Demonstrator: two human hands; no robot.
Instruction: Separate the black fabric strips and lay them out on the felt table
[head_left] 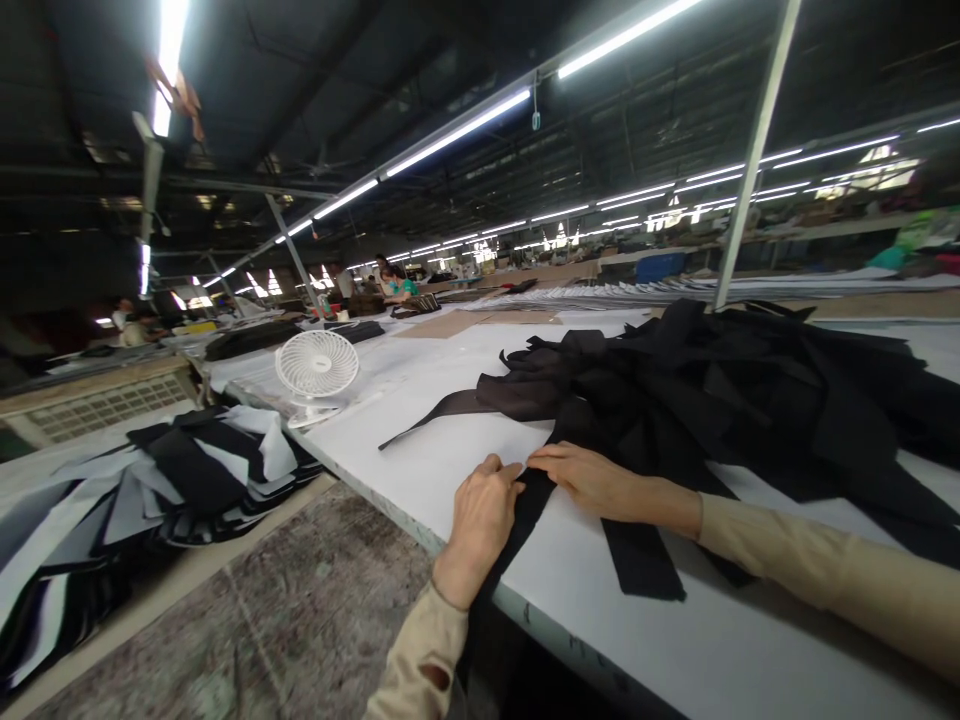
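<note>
The left hand (484, 515) has its fingers curled in on a black strip (531, 505) of cloth at the near edge of the white table (750, 650), thumb pointing across it; the fingertips of the right hand (589, 480) meet it there, though whether they pinch or only press cannot be told. The strip comes from the pile's side, crosses the tabletop and hangs over that near edge, so the close, two-handed hold probably keeps it lined up and stops it slipping off. A loose end (645, 560) lies just beside the right forearm, in front of the pile of black strips (675, 390) that crowds the table's right side and leaves little room there; another tail (435, 408) juts left towards the near edge. Further along that edge stands a white fan (317, 365), perhaps set there to blow towards the worker, with a bare stretch between it and the hands. Past the edge, on a separate surface, lies a fanned stack of black, white and grey cloth (191, 465). Beyond the pile a metal pole (754, 160) rises, partly blocking the view.
</note>
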